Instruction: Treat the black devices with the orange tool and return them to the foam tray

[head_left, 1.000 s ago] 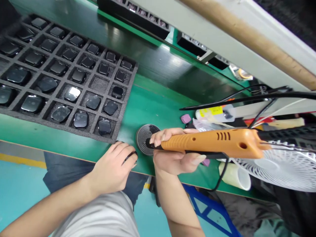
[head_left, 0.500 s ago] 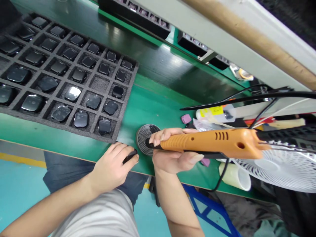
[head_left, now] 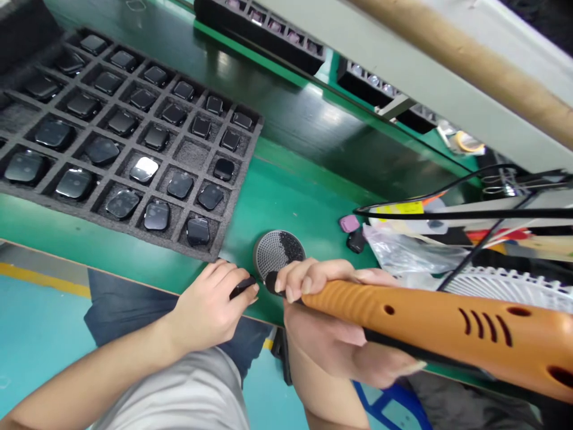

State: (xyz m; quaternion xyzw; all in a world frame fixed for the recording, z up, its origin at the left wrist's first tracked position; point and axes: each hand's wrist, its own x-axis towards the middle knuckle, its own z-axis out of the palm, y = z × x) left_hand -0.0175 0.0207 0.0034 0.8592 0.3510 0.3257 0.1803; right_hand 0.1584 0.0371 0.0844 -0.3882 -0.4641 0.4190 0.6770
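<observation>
My right hand [head_left: 322, 334] grips an orange-handled soldering iron [head_left: 425, 325], whose slotted body runs toward the lower right. Its black front end [head_left: 271, 282] lies beside a round perforated metal disc [head_left: 274, 254], and I cannot tell whether they touch. My left hand [head_left: 208, 304] rests at the bench's front edge, pinching a small black piece [head_left: 243, 287] between its fingers. To the left lies a dark foam tray [head_left: 237, 161] holding rows of black, glossy smartwatch-like screens [head_left: 144, 169] in square pockets. One pocket looks bare.
The green bench [head_left: 290, 179] holds a pink pad [head_left: 349, 223], a small dark piece [head_left: 356, 242], a plastic bag [head_left: 412, 251] and a labelled bottle [head_left: 398, 209]. Black cables cross at right. A white fan guard [head_left: 505, 282] stands behind the iron. Black racks line the back.
The soldering iron now looks larger, its body swung lower and toward me. The whole view has shifted slightly. My left hand keeps the same small black piece.
</observation>
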